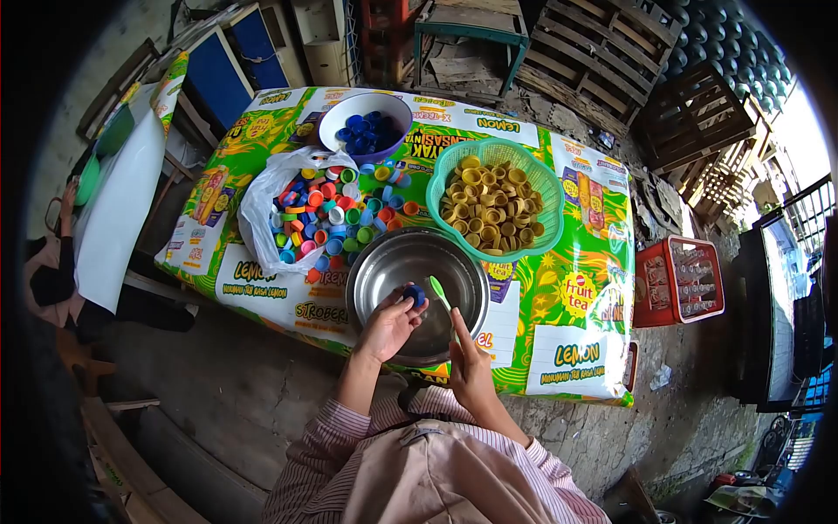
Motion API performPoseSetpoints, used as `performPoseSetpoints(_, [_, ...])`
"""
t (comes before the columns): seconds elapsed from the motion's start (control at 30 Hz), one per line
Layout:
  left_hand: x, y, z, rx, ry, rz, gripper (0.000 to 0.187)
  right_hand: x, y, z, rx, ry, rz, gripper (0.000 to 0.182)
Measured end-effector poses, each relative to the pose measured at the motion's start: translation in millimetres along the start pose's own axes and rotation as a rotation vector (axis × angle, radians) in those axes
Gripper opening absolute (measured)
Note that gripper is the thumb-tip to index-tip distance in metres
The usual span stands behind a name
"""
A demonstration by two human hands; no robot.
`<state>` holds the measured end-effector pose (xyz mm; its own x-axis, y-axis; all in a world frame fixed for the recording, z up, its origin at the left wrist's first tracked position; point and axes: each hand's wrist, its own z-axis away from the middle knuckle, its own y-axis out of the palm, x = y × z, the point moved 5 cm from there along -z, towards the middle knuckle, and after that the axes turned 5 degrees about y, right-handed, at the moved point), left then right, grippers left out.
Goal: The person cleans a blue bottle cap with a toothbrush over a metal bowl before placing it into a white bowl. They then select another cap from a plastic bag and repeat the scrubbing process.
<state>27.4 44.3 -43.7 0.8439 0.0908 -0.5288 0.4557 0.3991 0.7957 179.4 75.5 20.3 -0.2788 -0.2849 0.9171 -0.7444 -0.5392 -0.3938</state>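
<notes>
Pinching a dark blue cap (415, 295) in the left hand (389, 329), thumb against fingers, palm turned partly up, over the steel basin (374, 272) at the near side of the table (573, 293). Gripping a slim green brush (438, 291) in the right hand (471, 368), index finger laid along the handle, other fingers curled in around it. Holding the brush head just beside the cap, to its right, with a narrow gap between. Cannot make out the bristles (too small to tell).

Reaching in from the near side, with striped sleeves (349, 419) on both arms.

Noting, beyond the basin and to the right, a mint green colander (434, 194) with many yellowish caps (489, 205) heaped inside. Noting, toward the far edge, a white bowl (330, 131) with a purple outside, holding more blue caps (371, 133). Seeing, to the left, an open plastic bag (255, 223) with mixed caps (327, 210) in red, blue, green, orange and white, spilling out toward basin and colander.

Reading LEMON and Fruit tea on the bright printed table covering. Spotting a red crate (656, 284) on the floor right of the table, wooden pallets (598, 48) farther back, and part of another person (54, 284) at the far left, beside a white panel (122, 214)
</notes>
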Motion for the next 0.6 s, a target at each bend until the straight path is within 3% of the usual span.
performPoseSetpoints(0.03, [0,2,0,0.005,0.003,-0.004,0.028,0,0,1,0.000,0.003,0.000,0.056])
performPoseSetpoints(0.1, [-1,5,2,-0.008,0.005,-0.014,0.029,-9,6,2,0.143,0.216,0.047,0.055])
performPoseSetpoints(0.27, [3,-5,-1,0.020,-0.013,0.014,0.031,7,2,5,0.088,0.004,0.080,0.057])
performPoseSetpoints(0.37, [5,-4,-1,0.084,-0.043,0.069,0.029,-9,-1,0,0.041,0.159,-0.005,0.055])
performPoseSetpoints(0.43, [3,0,1,0.046,-0.030,0.061,0.027,-1,-4,3,0.031,0.140,0.028,0.056])
performPoseSetpoints(0.5, [-1,5,3,0.018,-0.031,0.021,0.027,12,0,7,0.037,-0.063,0.044,0.056])
performPoseSetpoints(0.53, [-2,6,3,-0.005,-0.033,-0.021,0.027,2,3,6,0.083,0.059,0.037,0.057])
performPoseSetpoints(0.6, [1,1,3,0.001,-0.047,-0.016,0.028,0,0,5,0.046,0.055,0.029,0.057])
